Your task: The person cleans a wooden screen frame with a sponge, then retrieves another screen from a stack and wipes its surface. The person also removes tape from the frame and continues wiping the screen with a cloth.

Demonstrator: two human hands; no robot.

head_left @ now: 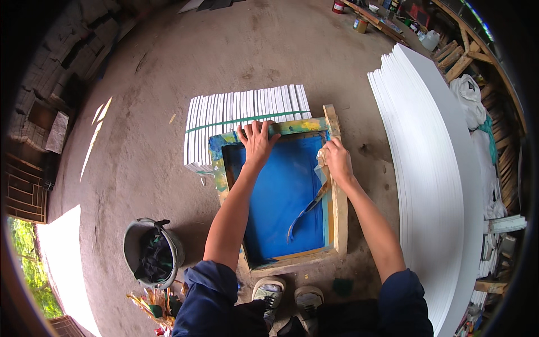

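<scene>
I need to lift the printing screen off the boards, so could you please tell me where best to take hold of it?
Take the wooden frame by its two long side rails, from left and right, grip on bare wood. The blue mesh is wet with ink, and the squeegee lies in it. The left hand presses the far rail; the right hand rests on the right rail.

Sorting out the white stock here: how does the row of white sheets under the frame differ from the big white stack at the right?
The row of white sheets is short, overlapped like shingles, crossed by a green line and partly covered by the wooden frame. The big white stack is much longer, plain and uncovered. Both lie on the dirt floor.
</scene>
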